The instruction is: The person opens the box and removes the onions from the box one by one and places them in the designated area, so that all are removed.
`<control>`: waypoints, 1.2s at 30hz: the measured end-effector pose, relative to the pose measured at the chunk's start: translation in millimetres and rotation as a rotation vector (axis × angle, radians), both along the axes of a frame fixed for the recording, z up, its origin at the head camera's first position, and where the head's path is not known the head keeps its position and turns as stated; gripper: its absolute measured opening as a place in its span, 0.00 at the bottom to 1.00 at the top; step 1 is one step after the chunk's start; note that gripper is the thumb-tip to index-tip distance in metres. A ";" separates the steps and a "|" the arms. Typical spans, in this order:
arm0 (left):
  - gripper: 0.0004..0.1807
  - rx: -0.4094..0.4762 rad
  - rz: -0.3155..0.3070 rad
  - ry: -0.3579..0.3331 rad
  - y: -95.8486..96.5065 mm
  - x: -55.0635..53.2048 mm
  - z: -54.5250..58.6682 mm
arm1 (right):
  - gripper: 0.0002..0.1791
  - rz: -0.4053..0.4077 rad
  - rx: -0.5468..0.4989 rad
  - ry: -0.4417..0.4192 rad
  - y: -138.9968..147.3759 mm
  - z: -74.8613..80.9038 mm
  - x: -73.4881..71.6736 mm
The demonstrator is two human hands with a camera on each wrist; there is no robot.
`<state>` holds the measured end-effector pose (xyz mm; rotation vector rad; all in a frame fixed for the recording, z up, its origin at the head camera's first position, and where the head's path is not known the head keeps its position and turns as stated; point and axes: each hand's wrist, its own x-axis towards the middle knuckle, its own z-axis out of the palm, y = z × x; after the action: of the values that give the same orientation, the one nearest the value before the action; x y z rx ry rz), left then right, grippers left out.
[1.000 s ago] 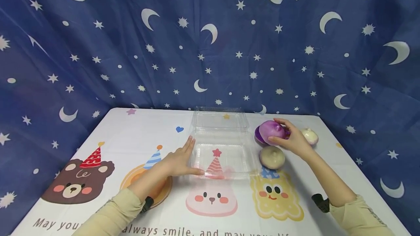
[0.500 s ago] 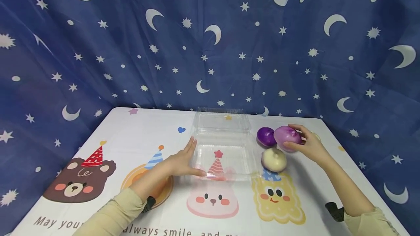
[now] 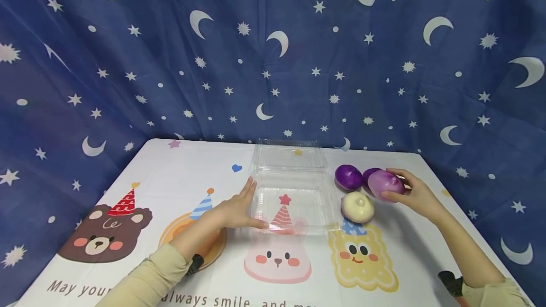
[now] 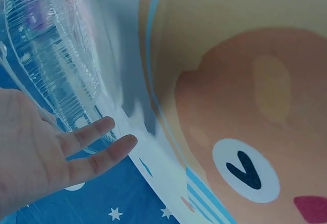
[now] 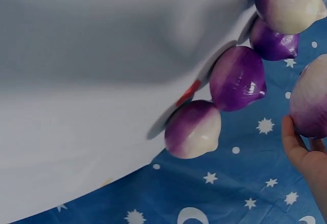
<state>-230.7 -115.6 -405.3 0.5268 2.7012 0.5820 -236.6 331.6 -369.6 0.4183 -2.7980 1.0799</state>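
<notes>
My right hand (image 3: 415,195) holds a pale purple onion (image 3: 386,185) between thumb and fingers, above the table's right side. In the right wrist view the held onion (image 5: 312,96) shows a white top and darker purple below. Nearby sit a dark purple onion (image 3: 348,177), a second purple one (image 5: 238,78) partly behind the held onion in the head view, and a whitish onion (image 3: 357,207). Another purple-and-white onion (image 5: 193,129) is hidden in the head view. My left hand (image 3: 236,210), fingers spread and straight, touches the left side of an opened clear plastic clamshell box (image 3: 294,207).
The box's lid (image 3: 290,157) lies folded back toward the far table edge. A white tablecloth (image 3: 192,160) with cartoon prints covers the table. Behind it hangs a blue curtain (image 3: 239,79) with moons and stars. Black straps (image 3: 450,282) sit at the wrists.
My right hand has moved right and slightly nearer with the pale purple onion, uncovering the dark purple ones. The whitish onion has tipped so its point faces up more. The left hand stays at the box.
</notes>
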 end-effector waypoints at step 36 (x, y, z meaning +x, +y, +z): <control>0.64 -0.049 -0.037 0.051 -3.5 1.6 6.3 | 0.33 0.031 0.109 -0.020 27.8 -38.1 0.7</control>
<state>-229.0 -119.2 -399.0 0.5854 2.7395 0.4977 -235.9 359.4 -407.6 0.4659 -2.8864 0.9447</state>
